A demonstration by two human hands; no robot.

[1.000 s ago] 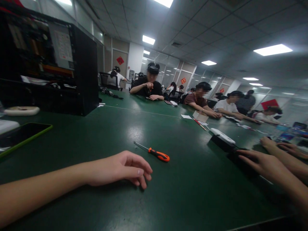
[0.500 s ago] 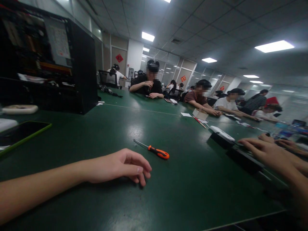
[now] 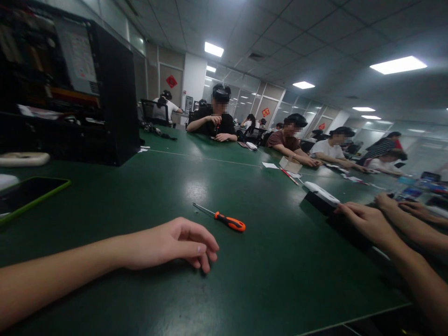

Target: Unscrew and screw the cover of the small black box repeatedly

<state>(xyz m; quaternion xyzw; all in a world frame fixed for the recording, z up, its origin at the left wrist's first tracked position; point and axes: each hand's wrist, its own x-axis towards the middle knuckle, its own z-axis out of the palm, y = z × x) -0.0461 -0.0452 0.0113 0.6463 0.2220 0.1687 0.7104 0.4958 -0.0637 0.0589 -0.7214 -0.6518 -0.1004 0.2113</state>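
My left hand [image 3: 182, 245] lies on the green tabletop [image 3: 273, 261], fingers loosely curled and slightly apart, with nothing in it. Just beyond its fingers is a screwdriver [image 3: 230, 221] with an orange and black handle, its metal shaft pointing away to the left; the hand does not touch it. On the right, my right hand [image 3: 364, 224] reaches forward with its fingers drawn together. Its fingertips are at the near end of a white oblong device [image 3: 321, 192], above a dark, flat shape [image 3: 317, 203]. Whatever lies between these fingers is hidden.
An open black computer case [image 3: 121, 102] stands at left, near a green-edged phone [image 3: 33, 196] and a pale oblong object [image 3: 24, 159]. A small box [image 3: 290, 164], paper [image 3: 270, 165] and a red stick [image 3: 289, 176] lie farther back. Another person's hand [image 3: 388, 201] is beside my right arm. Several people sit around.
My right hand has moved left and forward to the near end of the white device. My left hand and the screwdriver stay in place. The view has shifted slightly.
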